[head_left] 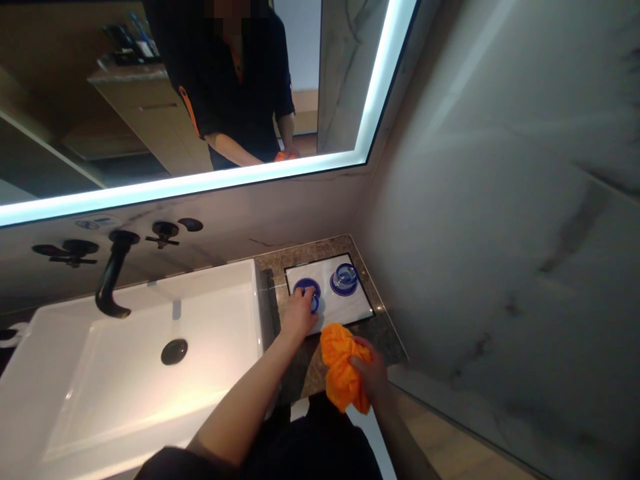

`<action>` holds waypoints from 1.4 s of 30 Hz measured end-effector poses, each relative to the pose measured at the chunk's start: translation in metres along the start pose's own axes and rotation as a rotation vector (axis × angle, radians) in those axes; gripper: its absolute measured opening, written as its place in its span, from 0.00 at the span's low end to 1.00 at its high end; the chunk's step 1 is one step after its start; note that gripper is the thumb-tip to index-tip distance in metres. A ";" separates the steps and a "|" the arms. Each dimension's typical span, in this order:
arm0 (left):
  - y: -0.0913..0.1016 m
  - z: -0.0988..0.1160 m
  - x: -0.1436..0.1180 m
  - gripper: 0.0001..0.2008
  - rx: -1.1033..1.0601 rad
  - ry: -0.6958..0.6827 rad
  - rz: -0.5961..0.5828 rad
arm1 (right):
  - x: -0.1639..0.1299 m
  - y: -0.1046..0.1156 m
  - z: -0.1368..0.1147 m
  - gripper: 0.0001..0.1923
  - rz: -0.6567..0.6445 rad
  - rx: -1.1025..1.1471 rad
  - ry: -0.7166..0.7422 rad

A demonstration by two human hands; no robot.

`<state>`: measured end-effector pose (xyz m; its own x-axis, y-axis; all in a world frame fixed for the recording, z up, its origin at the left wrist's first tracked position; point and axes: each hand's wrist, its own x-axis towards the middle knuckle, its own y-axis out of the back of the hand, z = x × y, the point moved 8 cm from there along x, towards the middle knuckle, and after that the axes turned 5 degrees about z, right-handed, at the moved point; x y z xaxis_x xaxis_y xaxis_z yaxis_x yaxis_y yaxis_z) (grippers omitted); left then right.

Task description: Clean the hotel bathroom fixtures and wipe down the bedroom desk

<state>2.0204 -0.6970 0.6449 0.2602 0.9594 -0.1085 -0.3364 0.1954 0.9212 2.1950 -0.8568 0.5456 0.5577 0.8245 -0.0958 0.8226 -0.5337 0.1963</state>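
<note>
My left hand (299,313) reaches over the white tray (325,320), its fingers closed around a small clear glass (315,304) with a blue rim. The hand covers much of this glass. Just behind it lies a round dark-blue coaster (306,284), partly hidden by the fingers. To the right, a second blue-rimmed glass (346,275) sits on another blue coaster (344,291). In front of the tray, my right hand (371,367) grips a bunched orange cloth (345,367).
Left of the tray is a white rectangular sink (125,373) with a black wall faucet (115,277) above it. A mirror with a lit edge (240,175) hangs over the stone counter (310,373). A marbled wall (490,200) bounds the right side.
</note>
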 end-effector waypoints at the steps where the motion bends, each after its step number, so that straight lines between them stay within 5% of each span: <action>1: 0.006 -0.008 -0.012 0.33 -0.040 0.020 0.024 | 0.004 0.004 -0.012 0.22 0.045 -0.033 0.053; 4: 0.017 -0.036 -0.055 0.32 -0.205 0.093 0.055 | 0.024 -0.009 -0.074 0.20 0.129 -0.120 0.305; 8: -0.018 -0.050 -0.091 0.34 -0.346 0.096 -0.233 | 0.075 -0.104 -0.145 0.19 -0.103 -0.413 0.583; 11: -0.057 -0.049 -0.090 0.34 -0.253 0.033 -0.455 | 0.116 -0.185 -0.138 0.22 -0.395 -0.694 0.537; 14: -0.084 -0.053 -0.081 0.34 -0.206 0.030 -0.503 | 0.136 -0.220 -0.115 0.24 -0.457 -0.833 0.523; 20: -0.096 -0.059 -0.087 0.30 -0.252 0.065 -0.341 | 0.119 -0.212 -0.095 0.18 -0.419 -0.812 0.581; 32: -0.098 -0.052 -0.096 0.32 -0.262 0.043 -0.325 | 0.049 -0.169 -0.070 0.22 -0.573 -0.812 0.583; 35: -0.093 -0.049 -0.098 0.31 -0.238 0.040 -0.316 | 0.057 -0.160 -0.083 0.20 -0.534 -0.770 0.528; 38: -0.090 -0.048 -0.101 0.33 -0.169 0.053 -0.327 | 0.085 -0.173 -0.114 0.25 -0.446 -0.763 0.519; 42: -0.093 -0.049 -0.103 0.39 -0.093 0.042 -0.347 | 0.104 -0.219 -0.131 0.30 -0.498 -0.885 0.588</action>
<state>1.9806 -0.8041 0.5523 0.3366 0.8397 -0.4261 -0.3160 0.5270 0.7890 2.0582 -0.6292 0.6202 -0.1313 0.9891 0.0662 0.4422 -0.0013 0.8969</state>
